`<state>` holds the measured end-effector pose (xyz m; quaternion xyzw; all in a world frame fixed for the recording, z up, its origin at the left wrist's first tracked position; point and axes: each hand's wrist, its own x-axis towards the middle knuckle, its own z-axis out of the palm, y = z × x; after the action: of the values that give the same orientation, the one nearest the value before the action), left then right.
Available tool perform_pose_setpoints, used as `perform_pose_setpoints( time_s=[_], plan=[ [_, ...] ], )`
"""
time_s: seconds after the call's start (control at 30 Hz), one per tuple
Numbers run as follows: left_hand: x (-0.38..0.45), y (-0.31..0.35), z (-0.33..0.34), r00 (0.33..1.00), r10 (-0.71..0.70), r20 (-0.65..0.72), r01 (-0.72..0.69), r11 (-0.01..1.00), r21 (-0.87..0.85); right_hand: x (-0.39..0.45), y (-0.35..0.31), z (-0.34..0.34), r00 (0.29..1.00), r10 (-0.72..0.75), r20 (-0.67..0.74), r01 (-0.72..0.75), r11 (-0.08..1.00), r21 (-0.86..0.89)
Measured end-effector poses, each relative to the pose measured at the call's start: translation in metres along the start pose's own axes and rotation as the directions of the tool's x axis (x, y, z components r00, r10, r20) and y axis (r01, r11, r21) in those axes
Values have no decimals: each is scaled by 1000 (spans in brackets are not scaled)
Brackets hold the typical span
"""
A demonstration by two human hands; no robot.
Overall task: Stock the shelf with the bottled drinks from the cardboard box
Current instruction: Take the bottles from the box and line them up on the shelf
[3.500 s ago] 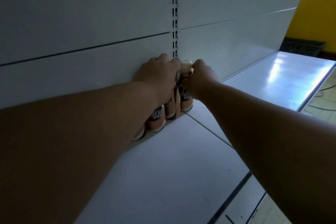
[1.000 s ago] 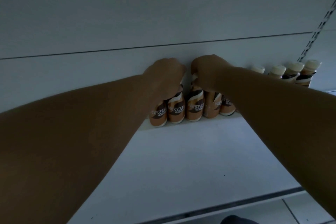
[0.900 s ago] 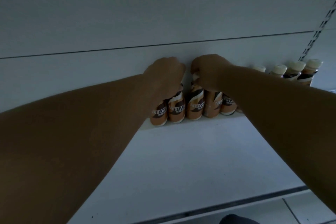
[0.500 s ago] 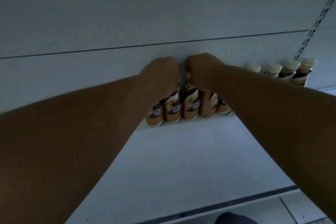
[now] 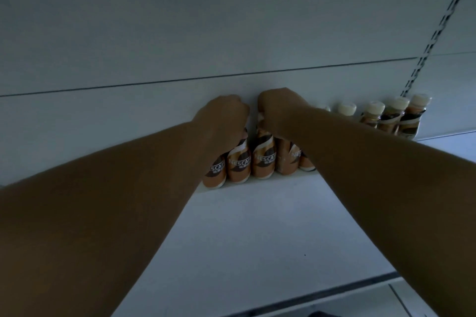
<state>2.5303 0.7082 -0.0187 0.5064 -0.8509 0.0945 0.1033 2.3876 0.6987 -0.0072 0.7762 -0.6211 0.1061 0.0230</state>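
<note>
A row of orange-and-brown coffee bottles [image 5: 263,159] with cream caps stands upright at the back of the white shelf [image 5: 257,226], against the back panel. My left hand [image 5: 224,118] is closed over the tops of the two leftmost bottles [image 5: 226,166]. My right hand [image 5: 279,108] grips the necks of the bottles just to the right of them. More capped bottles [image 5: 391,118] continue the row to the right, partly hidden behind my right forearm. The cardboard box is out of view.
The white back panel [image 5: 206,33] rises behind the row. A slotted upright rail [image 5: 435,33] runs down at the far right. The shelf's dark front edge strip [image 5: 322,293] crosses the bottom, with floor tile beyond it.
Since 3.5 s ago my view and hands have shifted left along the shelf, away from the upright rail. Over the last second both hands stay on the bottle tops, barely moving.
</note>
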Motion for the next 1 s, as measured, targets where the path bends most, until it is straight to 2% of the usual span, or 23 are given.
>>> perform_pose_setpoints(
  time_s=[0.13,0.23,0.37,0.43,0.5,0.73,0.83,1.0],
  plan=[
    [-2,4,-1,1000,6,-11,-6,998,61,-7,6,-6,1000,-9,-24,11,997,72],
    [3,11,-4,994,69,-83,-58,991,119,-19,27,-16,995,9,-97,9,982,191],
    [21,30,-5,991,101,-90,-104,994,-26,-31,64,-22,975,77,-208,-39,982,183],
    [32,43,-2,989,118,-92,-126,987,-95,-32,82,-21,975,109,-194,-79,985,156],
    [41,56,2,985,139,-105,-149,984,-94,-30,98,-17,980,133,-146,-116,986,118],
    [63,80,11,958,203,-201,-186,977,101,-21,114,-1,979,186,-81,-179,980,83],
    [68,82,12,959,222,-175,-193,967,166,-17,115,-1,984,162,-75,-157,985,71],
    [68,74,11,960,254,-115,-243,964,105,-17,114,-3,994,78,-74,-74,996,54]
  ],
)
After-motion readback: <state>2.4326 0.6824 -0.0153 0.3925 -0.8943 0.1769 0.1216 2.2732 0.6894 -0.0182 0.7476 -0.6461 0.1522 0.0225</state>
